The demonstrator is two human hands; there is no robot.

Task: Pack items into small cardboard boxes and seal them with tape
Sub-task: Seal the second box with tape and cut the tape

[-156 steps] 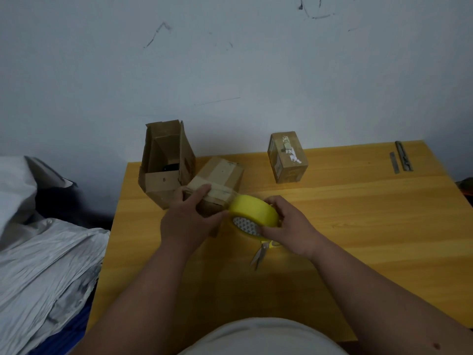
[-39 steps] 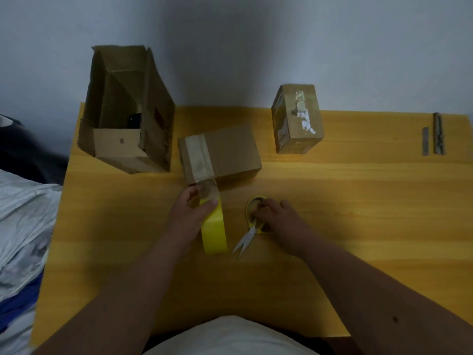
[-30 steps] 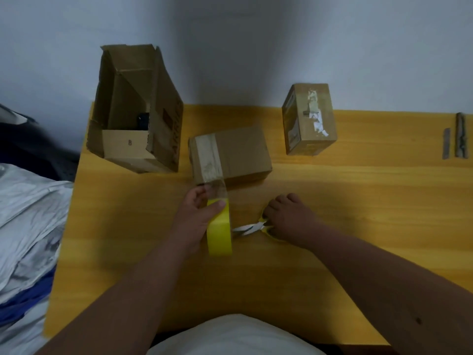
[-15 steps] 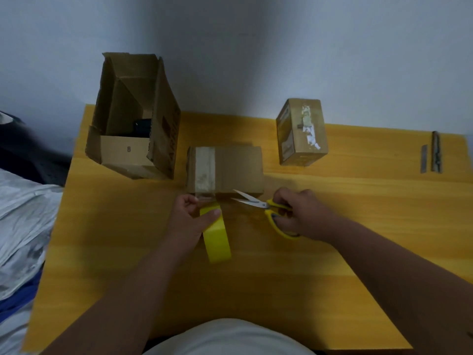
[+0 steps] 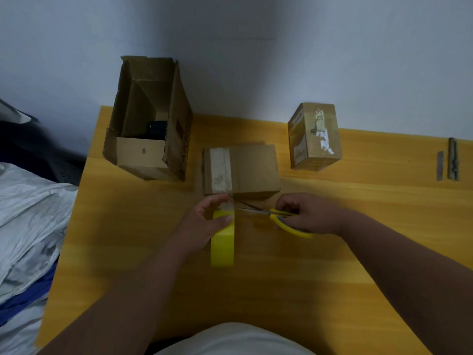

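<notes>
The step looks like cutting the tape: the left hand grips the roll just before the taped box at mid-table, the right hand holds scissors whose blades must close across the strip.

A single figure "8" was legible on the near front flap of the open cardboard box at the upper left of the frame. Dark red print ran down that box's right side, too blurred to read. The torn white label on the upright box at upper right carried nothing readable.
</notes>
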